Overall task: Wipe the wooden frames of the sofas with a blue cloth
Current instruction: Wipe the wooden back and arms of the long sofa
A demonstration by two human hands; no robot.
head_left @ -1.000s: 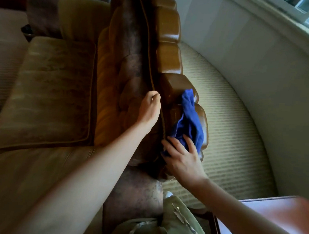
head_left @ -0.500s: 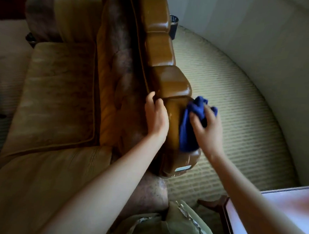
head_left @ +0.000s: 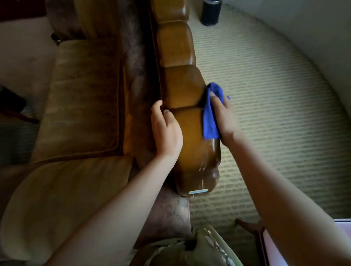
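Cloth (head_left: 210, 118): blue, bunched, pressed flat against the outer side of the frame (head_left: 181, 86), at the groove between two carved wooden segments. Held there so the pad reaches the side face that the top view hides.
Right hand (head_left: 224, 119): fingers extended over the cloth, pressing it to the wood; wrist turned inward, forearm running in from the lower right.
Left hand (head_left: 166, 132): holds nothing; fingers lie on the frame's inner edge beside the upholstery, judged to be a brace against the wiping pressure.
Frame: glossy, runs along the sofa (head_left: 80, 99) back; near end cap sits below both hands.
Judged stage: side face of the near segments in work; far segments remain.
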